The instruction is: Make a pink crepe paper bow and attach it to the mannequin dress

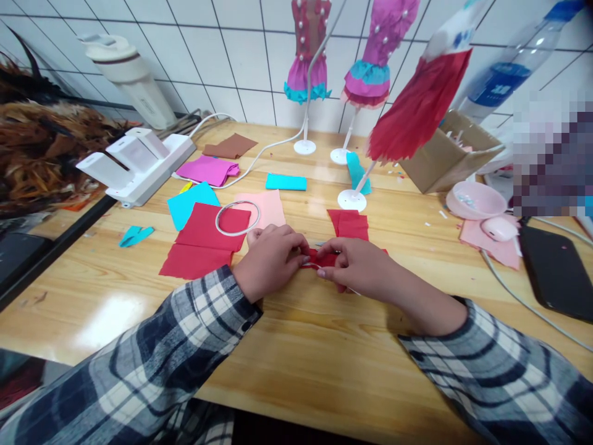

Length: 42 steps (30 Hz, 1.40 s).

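Observation:
Over the middle of the table, a small piece of red crepe paper (pixel 320 256) lies between my two hands, partly covered by the fingers. My left hand (pixel 277 258) is closed, thumb and fingers pinching the paper's left end. A thin white strip (pixel 312 265) runs along the paper's near edge. My right hand (pixel 359 264) is closed too, its thumb and forefinger pinching at this strip near the right part of the paper. Just behind the right hand lie folded red paper pieces (pixel 349 224). Larger red sheets (pixel 204 238) with a white ring (pixel 256 210) rest behind my left hand.
Dress-form stands (pixel 352 200) with paper dresses line the wall side. A white power strip (pixel 152 170), white tumbler (pixel 134 80) and feathers (pixel 55 148) are at left. At right are a cardboard box (pixel 424 164), pink bowl (pixel 477 207), bottle (pixel 504 77) and black phone (pixel 556 272).

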Each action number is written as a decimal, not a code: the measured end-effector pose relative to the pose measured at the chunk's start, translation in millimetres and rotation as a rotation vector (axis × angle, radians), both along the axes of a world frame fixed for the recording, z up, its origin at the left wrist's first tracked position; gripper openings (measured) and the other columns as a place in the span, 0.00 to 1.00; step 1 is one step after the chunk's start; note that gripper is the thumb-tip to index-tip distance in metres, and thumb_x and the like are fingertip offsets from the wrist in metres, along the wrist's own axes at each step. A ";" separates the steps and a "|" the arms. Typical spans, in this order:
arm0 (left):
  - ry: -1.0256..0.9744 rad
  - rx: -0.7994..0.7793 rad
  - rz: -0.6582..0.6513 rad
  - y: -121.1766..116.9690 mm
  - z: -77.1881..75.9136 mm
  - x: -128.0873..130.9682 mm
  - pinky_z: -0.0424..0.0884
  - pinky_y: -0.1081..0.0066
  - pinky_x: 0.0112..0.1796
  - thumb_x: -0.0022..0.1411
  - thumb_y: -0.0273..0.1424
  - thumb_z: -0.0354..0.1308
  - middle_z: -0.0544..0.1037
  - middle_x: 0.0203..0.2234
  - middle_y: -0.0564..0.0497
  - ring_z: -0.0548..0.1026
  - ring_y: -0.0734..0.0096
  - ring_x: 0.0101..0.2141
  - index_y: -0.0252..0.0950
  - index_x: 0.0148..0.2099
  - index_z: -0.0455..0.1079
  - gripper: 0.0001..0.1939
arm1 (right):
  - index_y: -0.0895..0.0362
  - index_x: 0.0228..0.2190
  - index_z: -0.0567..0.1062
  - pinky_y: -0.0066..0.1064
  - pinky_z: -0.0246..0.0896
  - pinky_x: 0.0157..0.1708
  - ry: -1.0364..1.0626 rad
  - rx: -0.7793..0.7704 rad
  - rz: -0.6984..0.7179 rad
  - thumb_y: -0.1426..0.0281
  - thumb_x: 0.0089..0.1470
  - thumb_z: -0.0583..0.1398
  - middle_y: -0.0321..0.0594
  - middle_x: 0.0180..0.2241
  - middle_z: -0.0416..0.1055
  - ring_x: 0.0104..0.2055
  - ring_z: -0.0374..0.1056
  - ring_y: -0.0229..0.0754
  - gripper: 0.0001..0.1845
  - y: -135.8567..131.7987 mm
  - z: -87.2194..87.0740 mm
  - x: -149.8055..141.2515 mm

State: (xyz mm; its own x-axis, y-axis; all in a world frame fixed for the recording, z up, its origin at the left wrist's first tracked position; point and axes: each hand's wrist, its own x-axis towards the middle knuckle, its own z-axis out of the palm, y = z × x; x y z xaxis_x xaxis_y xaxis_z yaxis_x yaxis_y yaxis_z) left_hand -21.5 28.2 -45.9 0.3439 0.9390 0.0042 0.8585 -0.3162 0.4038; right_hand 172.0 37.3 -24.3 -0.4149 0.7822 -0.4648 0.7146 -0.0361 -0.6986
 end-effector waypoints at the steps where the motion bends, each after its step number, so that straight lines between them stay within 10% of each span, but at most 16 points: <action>1: 0.002 -0.002 -0.003 0.6 0.4 -0.5 0.55 0.56 0.41 0.59 0.35 0.58 0.77 0.36 0.51 0.70 0.58 0.41 0.43 0.36 0.74 0.05 | 0.55 0.43 0.74 0.25 0.56 0.23 0.003 -0.009 0.007 0.66 0.52 0.63 0.32 0.18 0.73 0.21 0.69 0.36 0.15 -0.4 1.7 0.9; 15: -0.117 -0.023 -0.208 6.3 5.0 -11.5 0.58 0.58 0.49 0.56 0.42 0.63 0.74 0.39 0.51 0.70 0.61 0.43 0.45 0.38 0.76 0.10 | 0.55 0.33 0.77 0.24 0.57 0.20 -0.003 0.022 -0.013 0.65 0.54 0.59 0.32 0.17 0.69 0.19 0.65 0.34 0.08 2.9 2.0 15.0; 42: -0.041 -0.090 -0.073 6.1 5.6 -12.7 0.60 0.56 0.49 0.59 0.34 0.60 0.71 0.44 0.50 0.66 0.57 0.47 0.46 0.42 0.76 0.08 | 0.54 0.21 0.76 0.29 0.49 0.23 -0.357 0.348 0.101 0.63 0.52 0.58 0.36 0.23 0.74 0.25 0.65 0.39 0.13 -3.7 7.4 10.8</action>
State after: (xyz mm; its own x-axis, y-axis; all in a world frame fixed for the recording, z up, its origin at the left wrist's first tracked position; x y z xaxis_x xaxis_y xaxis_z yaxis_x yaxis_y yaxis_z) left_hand -34.1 34.2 -40.3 0.4125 0.9087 -0.0638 0.8166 -0.3378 0.4680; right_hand 182.9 33.6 -16.9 -0.3592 0.8802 -0.3102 0.8989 0.2369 -0.3687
